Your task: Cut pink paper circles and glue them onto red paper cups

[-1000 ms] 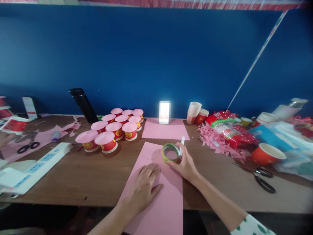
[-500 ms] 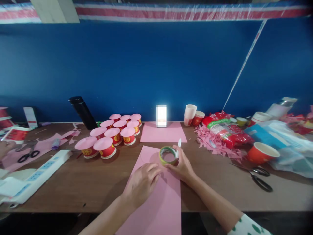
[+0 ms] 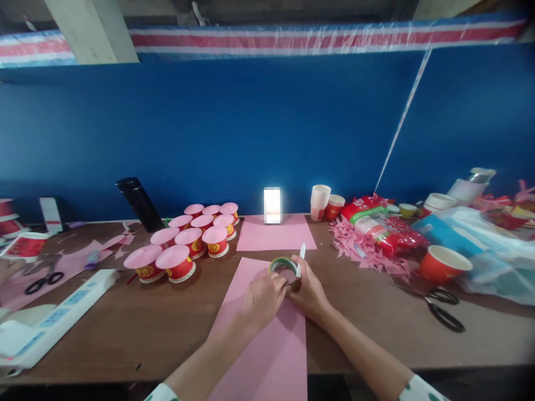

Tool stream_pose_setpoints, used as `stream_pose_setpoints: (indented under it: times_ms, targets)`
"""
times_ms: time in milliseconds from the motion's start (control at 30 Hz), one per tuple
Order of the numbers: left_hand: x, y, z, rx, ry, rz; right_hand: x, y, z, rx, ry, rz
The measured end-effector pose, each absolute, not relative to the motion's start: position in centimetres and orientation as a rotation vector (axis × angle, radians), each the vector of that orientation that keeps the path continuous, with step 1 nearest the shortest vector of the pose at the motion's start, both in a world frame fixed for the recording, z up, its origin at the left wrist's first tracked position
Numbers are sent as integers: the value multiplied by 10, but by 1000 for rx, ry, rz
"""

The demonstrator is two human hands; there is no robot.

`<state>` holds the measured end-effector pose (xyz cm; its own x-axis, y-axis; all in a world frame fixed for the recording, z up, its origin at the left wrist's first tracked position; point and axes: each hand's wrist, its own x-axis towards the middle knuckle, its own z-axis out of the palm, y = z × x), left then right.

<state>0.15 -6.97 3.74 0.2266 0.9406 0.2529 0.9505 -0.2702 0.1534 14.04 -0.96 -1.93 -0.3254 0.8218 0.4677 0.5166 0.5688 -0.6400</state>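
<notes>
A pink paper sheet (image 3: 267, 345) lies on the wooden table (image 3: 125, 328) in front of me. On its far end sits a green and yellow tape roll (image 3: 281, 264). My left hand (image 3: 263, 298) has its fingers closed against the near side of the roll. My right hand (image 3: 307, 287) grips a white pen (image 3: 300, 257), its tip at the roll's right rim, and touches the roll too.
Several red cups with pink lids (image 3: 188, 245) stand at the left. A second pink sheet (image 3: 276, 234) lies behind, by a lit phone (image 3: 272, 205). Black scissors (image 3: 443, 309), a red cup (image 3: 443, 264), pink scraps (image 3: 368, 245) at right. A power strip (image 3: 54, 312) at left.
My left hand has slid from lying flat on the pink sheet up to the tape roll. The right hand with the pen has stayed at the roll. The view has tilted upward.
</notes>
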Motion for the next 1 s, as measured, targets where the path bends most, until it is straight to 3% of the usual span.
stream_pose_setpoints:
  times_ms: [433, 767, 1000]
  targets:
    - [4, -65, 48, -2440, -1968, -383, 145, -11, -12, -1035, -2098, 443]
    - [24, -77, 41, -2315, -1777, -397, 192, -8, 32, -965, -1927, 767]
    - [22, -70, 48, -2339, -1699, -583, 205, 7, 29, -1009, -1704, 881]
